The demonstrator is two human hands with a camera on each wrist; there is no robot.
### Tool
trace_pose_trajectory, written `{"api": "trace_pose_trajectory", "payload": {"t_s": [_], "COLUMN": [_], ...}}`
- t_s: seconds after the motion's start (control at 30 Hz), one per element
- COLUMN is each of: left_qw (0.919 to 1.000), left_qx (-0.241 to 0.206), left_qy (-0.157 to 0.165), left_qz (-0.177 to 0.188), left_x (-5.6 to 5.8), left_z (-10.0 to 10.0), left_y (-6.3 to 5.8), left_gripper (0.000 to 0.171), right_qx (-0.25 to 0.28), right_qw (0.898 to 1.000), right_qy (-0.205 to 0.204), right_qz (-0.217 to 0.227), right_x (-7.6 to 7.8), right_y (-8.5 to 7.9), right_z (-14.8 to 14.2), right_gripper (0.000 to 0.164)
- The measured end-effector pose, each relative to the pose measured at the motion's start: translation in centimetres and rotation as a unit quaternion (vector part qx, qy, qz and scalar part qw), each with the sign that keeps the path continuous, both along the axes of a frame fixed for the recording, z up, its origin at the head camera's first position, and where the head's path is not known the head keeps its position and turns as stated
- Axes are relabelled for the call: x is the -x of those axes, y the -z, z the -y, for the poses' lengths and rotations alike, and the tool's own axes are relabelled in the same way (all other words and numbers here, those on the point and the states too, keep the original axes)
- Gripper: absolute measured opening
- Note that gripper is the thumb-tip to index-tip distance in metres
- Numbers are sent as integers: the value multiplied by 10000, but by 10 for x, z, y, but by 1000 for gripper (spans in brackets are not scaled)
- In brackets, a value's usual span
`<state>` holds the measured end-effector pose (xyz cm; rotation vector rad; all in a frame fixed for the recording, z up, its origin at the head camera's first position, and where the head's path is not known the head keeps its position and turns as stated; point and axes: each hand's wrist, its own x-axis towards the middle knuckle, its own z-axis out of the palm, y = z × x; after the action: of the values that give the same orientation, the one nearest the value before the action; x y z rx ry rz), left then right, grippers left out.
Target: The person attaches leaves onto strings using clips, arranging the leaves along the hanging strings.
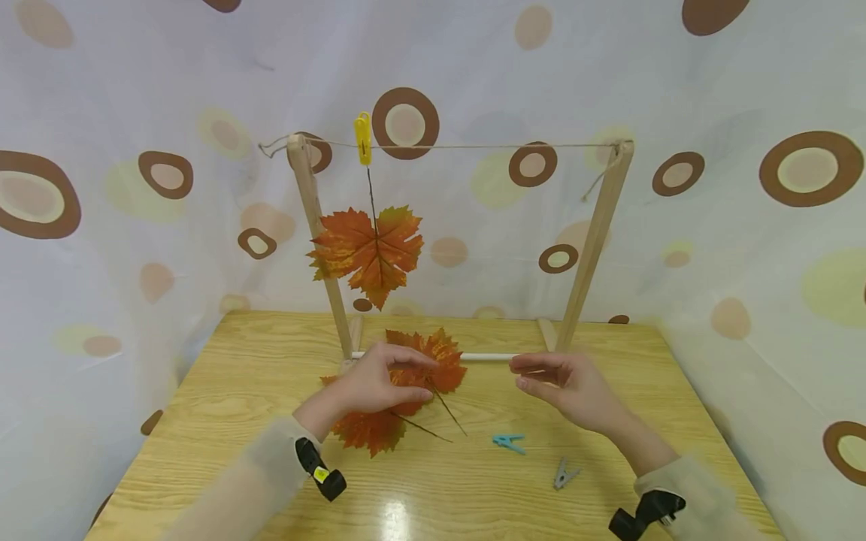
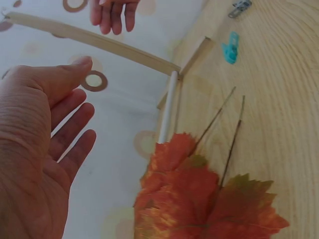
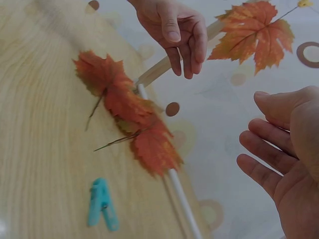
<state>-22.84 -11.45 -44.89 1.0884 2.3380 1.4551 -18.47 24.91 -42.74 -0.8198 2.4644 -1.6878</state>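
In the head view, an orange leaf (image 1: 376, 252) hangs by its stem from a yellow clothespin (image 1: 363, 139) clipped on the string (image 1: 487, 146). Orange leaves (image 1: 370, 432) overlap on the table, their dark stems pointing toward the right front. My left hand (image 1: 379, 379) hovers over these leaves, fingers relaxed and holding nothing. To the right, in front of the frame's right post, is my right hand (image 1: 571, 387), its fingers loosely bent with nothing between them. A blue clothespin (image 1: 509, 442) and a grey clothespin (image 1: 564, 474) lie between the hands and the front edge.
Two wooden posts (image 1: 598, 233) stand at the back of the wooden table (image 1: 271, 451), carrying the string. A white rod (image 1: 487, 357) joins them low down. Behind hangs a patterned curtain (image 1: 460, 45).
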Motion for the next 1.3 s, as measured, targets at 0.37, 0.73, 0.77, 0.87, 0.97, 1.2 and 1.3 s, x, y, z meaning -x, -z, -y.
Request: {"api": "trace_pose_trajectory", "payload": {"t_s": [0.37,0.73,0.77,0.87,0.97,1.2,1.3], "left_qw": [9983,9971,9969,9966,9958,9951,9948], "left_qx": [350,351,344,399,416,657,717], "left_qy": [-58,72,65,12,-33,-8,56], "left_qz": [469,676,710,725,809,741,717], "left_x": [-2,-1,-1,0,1,1,1], "left_z": [3,-1,-2,-4,-5,-9,-10], "left_y": [37,65,68,74,79,85,86], "left_gripper": [35,37,36,34,32,30,31], "right_qx": [-78,-329,-374,-438,-503,-903,-992], "right_qw": [10000,9988,9986,9981,9975,9943,9940], "right_qy": [5,-75,-66,-14,21,98,69], "right_qz": [54,344,364,430,505,560,447], "right_x": [-15,-20,-20,-20,-20,-25,-26], "right_y": [47,84,87,97,103,114,116], "right_z": [-12,-16,-17,-19,-20,-23,-23], "right_gripper": [30,40,41,43,45,48,49]}}
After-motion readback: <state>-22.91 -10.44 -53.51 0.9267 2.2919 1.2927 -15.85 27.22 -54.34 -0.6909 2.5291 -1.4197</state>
